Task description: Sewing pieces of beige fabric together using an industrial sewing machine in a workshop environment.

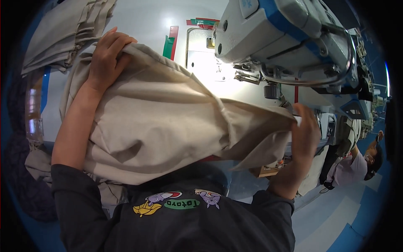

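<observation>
A large beige piece of fabric (163, 122) with a seam along its upper edge stretches between my hands, draped over the table's near edge toward my lap. My left hand (110, 59) grips its upper left corner, fingers curled over the edge. At the right end, my right hand (305, 130) holds the other corner and is slightly smeared by motion. Just beyond the cloth stands a white and blue sewing machine (268, 38). Its lit presser foot (243, 71) is apart from the fabric.
A stack of folded beige pieces (63, 38) lies at the far left of the white table (142, 19). Red and green tape strips (170, 44) mark the surface beside the metal needle plate (197, 54). Another person (352, 166) is at the far right.
</observation>
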Available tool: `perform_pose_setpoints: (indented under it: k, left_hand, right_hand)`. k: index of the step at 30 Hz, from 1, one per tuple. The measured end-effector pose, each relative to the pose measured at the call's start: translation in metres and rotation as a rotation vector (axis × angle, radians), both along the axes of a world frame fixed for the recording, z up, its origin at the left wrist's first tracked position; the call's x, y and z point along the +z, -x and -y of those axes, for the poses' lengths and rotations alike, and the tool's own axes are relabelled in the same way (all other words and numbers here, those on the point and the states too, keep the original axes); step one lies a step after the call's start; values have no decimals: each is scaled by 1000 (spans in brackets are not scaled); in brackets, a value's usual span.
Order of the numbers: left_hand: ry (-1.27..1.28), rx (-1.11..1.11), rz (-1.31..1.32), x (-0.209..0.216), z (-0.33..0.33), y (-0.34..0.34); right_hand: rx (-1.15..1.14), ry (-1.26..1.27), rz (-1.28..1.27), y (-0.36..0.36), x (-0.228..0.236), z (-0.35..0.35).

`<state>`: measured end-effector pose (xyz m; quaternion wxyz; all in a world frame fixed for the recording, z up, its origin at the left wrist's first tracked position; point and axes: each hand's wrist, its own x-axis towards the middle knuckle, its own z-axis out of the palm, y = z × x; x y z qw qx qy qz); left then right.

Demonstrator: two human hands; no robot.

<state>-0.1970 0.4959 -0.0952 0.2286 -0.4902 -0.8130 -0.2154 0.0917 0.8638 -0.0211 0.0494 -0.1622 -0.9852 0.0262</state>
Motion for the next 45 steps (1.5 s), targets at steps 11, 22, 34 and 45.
perform_pose_setpoints:
  k: [11,22,34,45]
  left_hand:
    - [301,-135,-100,22,-8,43]
    - [-128,-321,-16,86,-89,-33]
    - [261,-56,-17,17,25,-201]
    - [235,-274,-48,41,15,-174]
  right_hand:
    - [1193,328,-130,73,-54,73]
    - [862,787,-226,80,-61,69]
    - [768,683,-281,80,-63,73]
    - [844,413,-391,81,-60,78]
